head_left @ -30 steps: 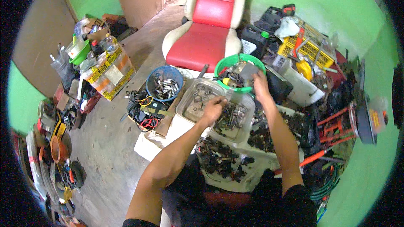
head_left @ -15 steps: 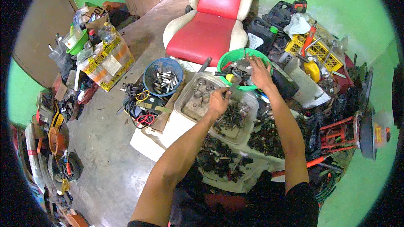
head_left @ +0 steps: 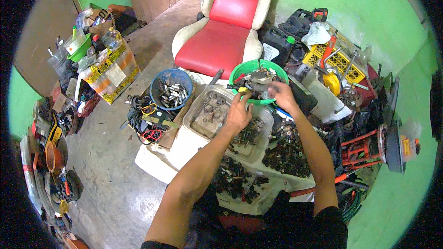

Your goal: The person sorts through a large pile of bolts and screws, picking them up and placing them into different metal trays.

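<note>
A green basin [head_left: 234, 70] full of dark and grey metal and plastic parts [head_left: 255, 81] stands in front of the red seat. At its front rim is my left hand [head_left: 237, 116], thumb apart from the fingers, fingertips by a small yellow piece [head_left: 243, 90]. My right hand [head_left: 284, 97] reaches over the basin's right side among the parts; motion blurs its fingers, so any grip is unclear. Below my left hand lies a clear plastic tray [head_left: 199, 121]. Rings and washers [head_left: 213, 105] sit in its left part, small bolts and bits [head_left: 250, 134] in its right.
A blue basket [head_left: 156, 81] of small metal cylinders and tangled cables [head_left: 138, 113] stand left. Dark small parts [head_left: 288, 154] are heaped near my right forearm. Behind is a red and cream car seat [head_left: 212, 46]. To the right are a black jerrycan [head_left: 277, 46] and yellow crate [head_left: 318, 55].
My left hand has shifted to the basin's front rim, its fingers spreading. My right hand has moved lower along the basin's right side. The whole view has shifted slightly.
</note>
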Demonstrator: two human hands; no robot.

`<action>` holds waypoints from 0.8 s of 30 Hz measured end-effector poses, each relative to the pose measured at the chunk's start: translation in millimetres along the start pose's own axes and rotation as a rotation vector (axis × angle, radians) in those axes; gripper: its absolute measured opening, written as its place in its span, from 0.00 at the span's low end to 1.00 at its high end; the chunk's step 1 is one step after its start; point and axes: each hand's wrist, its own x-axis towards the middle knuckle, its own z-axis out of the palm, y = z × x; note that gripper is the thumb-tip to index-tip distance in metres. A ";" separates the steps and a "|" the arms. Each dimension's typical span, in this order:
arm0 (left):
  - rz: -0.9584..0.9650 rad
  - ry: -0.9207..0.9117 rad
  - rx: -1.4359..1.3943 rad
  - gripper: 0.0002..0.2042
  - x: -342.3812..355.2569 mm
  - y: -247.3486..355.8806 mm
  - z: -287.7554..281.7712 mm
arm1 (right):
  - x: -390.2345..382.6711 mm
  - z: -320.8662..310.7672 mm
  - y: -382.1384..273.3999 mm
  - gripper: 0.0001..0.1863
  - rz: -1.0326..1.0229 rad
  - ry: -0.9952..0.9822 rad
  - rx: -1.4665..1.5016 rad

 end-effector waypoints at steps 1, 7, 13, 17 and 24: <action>0.004 0.014 -0.012 0.18 0.1 0.8 0.9 | 8.4 -3.1 12.8 0.10 -0.010 0.140 0.030; -0.062 -0.176 0.063 0.25 -11.4 -19.8 18.9 | 9.1 6.1 39.1 0.20 -0.142 0.079 -0.644; 0.098 -0.379 0.229 0.27 -33.1 -53.0 6.9 | -18.1 33.2 5.4 0.16 -0.138 0.271 -0.615; -0.034 -0.681 0.167 0.25 -33.2 -26.7 -19.6 | -80.8 19.6 -34.9 0.10 -0.196 0.124 -0.200; 0.061 -1.046 0.394 0.20 -74.2 -46.0 -24.2 | -202.7 40.1 -48.2 0.16 0.223 -0.687 -0.167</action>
